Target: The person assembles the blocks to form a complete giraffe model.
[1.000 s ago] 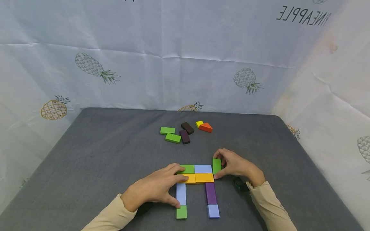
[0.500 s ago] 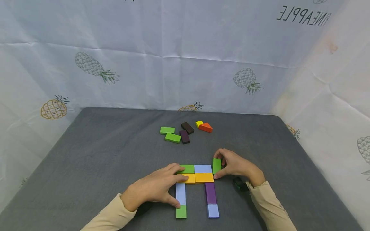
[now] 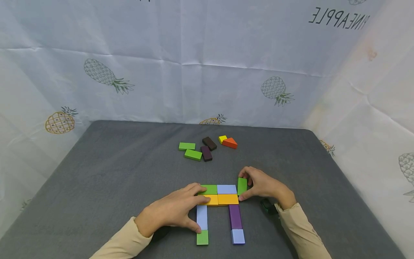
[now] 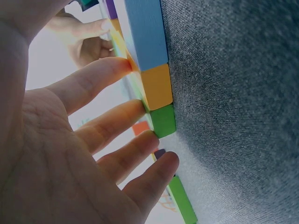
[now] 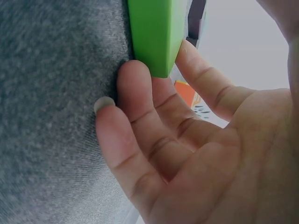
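Flat coloured blocks form a pattern on the grey table. Its top row has a green block and a light blue block, with two orange-yellow blocks below. The left leg is a light blue block over a green one; the right leg is a purple block over a light blue one. My left hand rests its spread, fairly straight fingers along the left side. With thumb and fingers at its ends, my right hand pinches a green block against the top row's right end.
Farther back lie loose pieces: two green blocks, a dark brown block, a dark purple block, an orange triangle and a small yellow piece. A pineapple-print cloth hangs behind the table.
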A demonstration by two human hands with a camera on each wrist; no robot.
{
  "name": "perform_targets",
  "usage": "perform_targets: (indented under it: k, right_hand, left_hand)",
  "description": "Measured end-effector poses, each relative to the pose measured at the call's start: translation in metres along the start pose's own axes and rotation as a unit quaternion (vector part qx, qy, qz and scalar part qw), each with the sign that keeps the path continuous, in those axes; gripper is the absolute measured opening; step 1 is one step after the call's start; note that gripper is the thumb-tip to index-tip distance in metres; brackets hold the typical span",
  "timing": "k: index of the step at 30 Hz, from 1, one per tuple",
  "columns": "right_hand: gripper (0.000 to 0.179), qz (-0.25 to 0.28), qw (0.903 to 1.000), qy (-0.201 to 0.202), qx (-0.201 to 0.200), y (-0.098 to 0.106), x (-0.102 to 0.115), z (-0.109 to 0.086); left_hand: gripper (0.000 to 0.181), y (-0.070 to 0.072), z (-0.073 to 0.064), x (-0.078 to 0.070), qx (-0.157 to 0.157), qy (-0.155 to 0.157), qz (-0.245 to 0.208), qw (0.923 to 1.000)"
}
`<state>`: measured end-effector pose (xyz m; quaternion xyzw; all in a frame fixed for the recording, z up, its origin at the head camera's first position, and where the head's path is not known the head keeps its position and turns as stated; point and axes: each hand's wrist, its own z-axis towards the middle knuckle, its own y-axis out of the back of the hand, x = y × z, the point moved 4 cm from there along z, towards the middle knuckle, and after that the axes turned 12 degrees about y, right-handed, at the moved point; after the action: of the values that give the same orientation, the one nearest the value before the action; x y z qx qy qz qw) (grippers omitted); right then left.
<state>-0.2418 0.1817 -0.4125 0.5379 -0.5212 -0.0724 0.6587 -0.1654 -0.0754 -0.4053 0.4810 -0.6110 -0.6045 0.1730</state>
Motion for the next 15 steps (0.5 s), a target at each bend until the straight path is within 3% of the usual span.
perform_targets:
  k: [15]
  right_hand:
    - [0.064,-0.005,0.9999,-0.013,0.0,-0.0012,-0.001,-0.0006]
  left_hand:
    - [0.074,0.0005,-0.0002,-0.0004,0.005,0.007,0.004,1.0]
